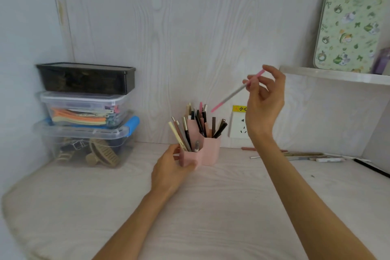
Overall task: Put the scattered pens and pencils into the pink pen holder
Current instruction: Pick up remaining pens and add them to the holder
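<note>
The pink pen holder [211,150] stands on the pale desk [211,207] near the back wall, with several pens and pencils upright in its compartments. My left hand [171,170] grips its lowest front compartment. My right hand [264,104] is raised above and to the right of the holder. It pinches a pink and grey pen [234,94] near its upper end, and the pen's lower tip slants down-left towards the holder. Several loose pens and pencils [306,155] lie on the desk at the right, partly behind my right forearm.
Three stacked plastic boxes [86,112] stand at the back left. A white wall socket [239,130] sits just right of the holder. A shelf [337,75] at the upper right carries a green patterned tin [348,29]. A dark strip [371,168] lies at the desk's right edge.
</note>
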`<action>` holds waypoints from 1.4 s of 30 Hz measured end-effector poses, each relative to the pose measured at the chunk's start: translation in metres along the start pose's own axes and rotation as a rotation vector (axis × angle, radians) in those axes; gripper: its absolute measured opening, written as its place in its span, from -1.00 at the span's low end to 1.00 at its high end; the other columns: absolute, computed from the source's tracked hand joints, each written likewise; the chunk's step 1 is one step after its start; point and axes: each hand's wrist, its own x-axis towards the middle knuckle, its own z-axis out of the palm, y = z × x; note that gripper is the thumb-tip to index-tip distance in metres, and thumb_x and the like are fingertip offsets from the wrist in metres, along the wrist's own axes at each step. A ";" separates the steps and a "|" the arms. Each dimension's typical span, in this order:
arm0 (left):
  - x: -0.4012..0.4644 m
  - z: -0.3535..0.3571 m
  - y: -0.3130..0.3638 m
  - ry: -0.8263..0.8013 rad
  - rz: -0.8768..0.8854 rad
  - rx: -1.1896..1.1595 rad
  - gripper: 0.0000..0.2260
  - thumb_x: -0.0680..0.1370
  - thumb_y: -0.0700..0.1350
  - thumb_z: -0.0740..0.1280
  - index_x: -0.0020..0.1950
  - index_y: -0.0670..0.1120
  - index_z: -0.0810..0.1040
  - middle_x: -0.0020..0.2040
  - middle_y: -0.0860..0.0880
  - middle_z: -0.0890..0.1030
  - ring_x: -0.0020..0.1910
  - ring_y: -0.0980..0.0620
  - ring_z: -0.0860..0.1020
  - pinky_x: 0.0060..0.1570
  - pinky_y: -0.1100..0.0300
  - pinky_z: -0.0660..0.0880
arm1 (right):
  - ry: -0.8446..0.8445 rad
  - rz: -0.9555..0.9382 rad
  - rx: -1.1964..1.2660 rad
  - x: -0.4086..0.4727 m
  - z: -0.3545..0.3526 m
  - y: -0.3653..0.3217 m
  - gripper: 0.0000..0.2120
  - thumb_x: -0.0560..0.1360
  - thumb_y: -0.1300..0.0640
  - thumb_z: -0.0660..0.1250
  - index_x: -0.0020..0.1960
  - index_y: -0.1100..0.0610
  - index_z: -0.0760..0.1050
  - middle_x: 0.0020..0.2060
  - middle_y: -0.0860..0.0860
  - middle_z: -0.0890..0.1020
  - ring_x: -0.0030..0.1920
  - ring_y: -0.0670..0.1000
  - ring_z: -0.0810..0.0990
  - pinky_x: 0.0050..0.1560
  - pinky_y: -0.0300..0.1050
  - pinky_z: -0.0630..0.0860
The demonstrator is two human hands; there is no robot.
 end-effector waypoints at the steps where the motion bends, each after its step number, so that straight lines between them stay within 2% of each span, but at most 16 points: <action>1: 0.000 0.000 0.000 0.003 0.006 0.003 -0.55 0.33 0.05 0.48 0.17 0.08 0.46 0.01 0.15 0.57 -0.01 0.12 0.52 -0.10 0.25 0.36 | 0.023 0.000 0.011 0.002 0.009 0.000 -0.81 0.56 0.22 0.22 0.14 0.03 0.38 -0.16 -0.01 0.63 -0.08 -0.04 0.68 0.01 -0.19 0.60; 4: -0.001 0.000 -0.001 0.007 0.029 0.013 -0.58 0.33 0.09 0.47 0.15 0.11 0.46 0.03 0.16 0.59 0.01 0.13 0.54 -0.12 0.25 0.36 | -0.038 0.018 -0.034 0.003 0.033 0.007 -0.82 0.56 0.24 0.23 0.14 0.09 0.40 -0.18 -0.06 0.62 -0.10 -0.05 0.67 -0.02 -0.20 0.60; 6: -0.002 0.000 -0.001 0.007 0.046 0.026 -0.56 0.33 0.10 0.46 0.16 0.11 0.44 0.04 0.17 0.57 0.03 0.12 0.53 -0.12 0.24 0.35 | -0.230 0.081 -0.176 0.001 0.043 0.018 -0.81 0.54 0.26 0.26 0.13 0.11 0.41 -0.17 0.01 0.64 -0.13 -0.01 0.67 -0.07 -0.19 0.61; 9: -0.005 0.000 0.000 0.101 0.074 0.080 -0.47 0.31 0.11 0.49 0.19 0.06 0.36 0.02 0.18 0.46 0.00 0.11 0.48 -0.16 0.23 0.37 | -0.566 0.195 -0.381 -0.006 0.046 0.036 -0.85 0.51 0.23 0.30 0.07 0.09 0.47 -0.16 0.06 0.68 -0.16 0.04 0.67 -0.04 0.04 0.60; 12: -0.009 -0.002 0.003 0.243 0.159 0.153 -0.58 0.29 0.07 0.50 -0.04 0.05 0.34 -0.15 0.17 0.45 -0.22 0.15 0.44 -0.35 0.28 0.31 | -0.754 0.004 -0.661 -0.015 0.038 0.053 -0.83 0.53 0.07 0.29 0.08 0.03 0.58 -0.06 -0.04 0.69 0.06 0.03 0.57 0.12 0.00 0.49; 14: -0.012 -0.003 0.006 0.255 0.220 0.208 -0.71 0.32 0.06 0.46 -0.19 0.08 0.34 -0.28 0.16 0.45 -0.35 0.20 0.41 -0.43 0.34 0.19 | -0.789 -0.107 -0.750 -0.019 0.033 0.059 -0.78 0.56 0.01 0.23 0.13 -0.03 0.58 0.09 -0.06 0.63 0.24 0.03 0.41 0.20 -0.05 0.33; 17: -0.015 -0.002 0.009 0.192 0.304 0.283 -0.78 0.40 0.13 0.39 -0.29 0.11 0.38 -0.39 0.18 0.46 -0.41 0.26 0.41 -0.44 0.39 0.20 | -0.840 -0.075 -0.673 -0.013 0.023 0.058 -0.72 0.60 0.00 0.13 0.22 -0.06 0.52 0.24 -0.06 0.50 0.30 -0.01 0.31 0.26 -0.08 0.24; 20: -0.017 -0.001 0.008 0.099 0.407 0.330 -0.86 0.44 0.14 0.36 -0.21 0.12 0.49 -0.35 0.21 0.49 -0.39 0.24 0.44 -0.38 0.41 0.32 | -0.773 0.060 -0.573 -0.004 -0.011 0.063 -0.70 0.61 -0.03 0.07 0.26 -0.07 0.47 0.14 -0.12 0.52 0.20 -0.08 0.39 0.18 -0.31 0.27; 22: -0.018 0.001 0.008 0.094 0.464 0.347 -0.91 0.45 0.08 0.38 -0.10 0.13 0.56 -0.28 0.23 0.50 -0.36 0.24 0.44 -0.37 0.45 0.31 | -0.669 0.160 -0.609 0.001 -0.049 0.074 -0.72 0.62 0.05 0.09 0.19 0.03 0.53 0.07 -0.07 0.58 0.11 -0.05 0.48 0.05 -0.48 0.31; 23: -0.018 0.001 0.008 0.117 0.479 0.348 -0.89 0.45 0.05 0.39 -0.04 0.13 0.58 -0.24 0.24 0.50 -0.34 0.24 0.45 -0.36 0.47 0.29 | -0.632 0.202 -0.676 0.001 -0.070 0.083 -0.72 0.61 0.10 0.10 0.16 0.09 0.55 0.08 0.00 0.61 0.10 -0.02 0.51 0.06 -0.46 0.35; 26: -0.014 0.001 0.009 0.206 0.470 0.328 -0.76 0.45 -0.03 0.39 0.10 0.15 0.56 -0.17 0.24 0.49 -0.25 0.24 0.45 -0.36 0.45 0.29 | -0.640 0.323 -0.956 -0.008 -0.131 0.108 -0.72 0.59 0.19 0.13 0.24 0.16 0.49 0.22 0.16 0.55 0.24 0.14 0.47 0.29 0.01 0.36; 30: -0.010 0.007 0.012 0.241 0.433 0.336 -0.67 0.45 -0.06 0.38 0.20 0.14 0.50 -0.19 0.23 0.48 -0.26 0.22 0.45 -0.38 0.35 0.33 | -0.878 0.431 -1.184 -0.022 -0.169 0.126 -0.57 0.61 0.15 0.02 0.48 0.10 0.16 0.48 0.07 0.22 0.48 0.07 0.16 0.47 0.01 0.08; 32: -0.009 0.008 0.011 0.251 0.414 0.349 -0.65 0.45 -0.06 0.38 0.22 0.13 0.48 -0.21 0.23 0.47 -0.30 0.23 0.43 -0.38 0.36 0.31 | -0.992 0.418 -1.259 -0.024 -0.167 0.128 -0.55 0.62 0.12 -0.03 0.50 0.05 0.06 0.52 -0.02 0.12 0.51 0.01 0.06 0.49 0.03 0.02; 34: -0.007 0.010 0.012 0.260 0.376 0.356 -0.62 0.44 -0.02 0.37 0.24 0.16 0.44 -0.24 0.22 0.47 -0.32 0.23 0.43 -0.37 0.30 0.33 | -1.017 0.365 -1.268 -0.026 -0.160 0.126 -0.57 0.61 0.14 0.00 0.47 0.07 0.16 0.48 0.01 0.21 0.48 0.03 0.13 0.46 0.02 0.13; 38: -0.003 0.010 0.016 0.287 0.280 0.344 -0.61 0.45 0.15 0.31 0.26 0.16 0.42 -0.27 0.21 0.48 -0.30 0.12 0.47 -0.31 0.21 0.35 | -1.038 0.159 -1.200 -0.038 -0.140 0.116 -0.67 0.56 0.17 0.12 0.27 0.05 0.47 0.22 0.09 0.50 0.29 0.12 0.39 0.23 0.00 0.38; 42: -0.007 0.011 0.024 0.310 0.323 0.391 -0.73 0.46 0.09 0.33 0.16 0.16 0.47 -0.34 0.19 0.46 -0.37 0.15 0.44 -0.38 0.23 0.31 | -0.981 0.170 -1.025 -0.042 -0.130 0.106 -0.78 0.53 0.11 0.23 0.12 0.00 0.59 0.07 0.03 0.60 0.14 0.05 0.51 0.09 -0.07 0.43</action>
